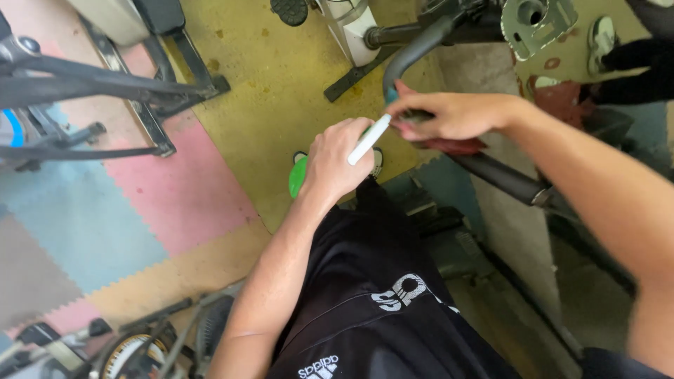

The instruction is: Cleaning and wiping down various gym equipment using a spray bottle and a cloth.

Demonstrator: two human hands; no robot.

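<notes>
Foam mats (175, 189) underfoot, our left hand (337, 161) grips a white marker (370, 139), right hand (449, 114) pinching the bike bar (414, 52), nothing marked yet.

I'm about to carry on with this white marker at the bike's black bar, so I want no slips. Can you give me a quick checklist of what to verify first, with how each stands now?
1. Left hand has a firm grip on the white marker: ok, fingers are wrapped round it.
2. Marker tip is at the bar: cannot tell, the tip is hidden by the right hand.
3. Right hand steadies the black bar: ok, it rests on the bar where it bends.
4. Marker cap is off: cannot tell.
5. Red pad under the right hand is held flat: cannot tell, mostly covered.
6. Footing on the yellow floor mat: ok, a green shoe stands flat on it.
</notes>
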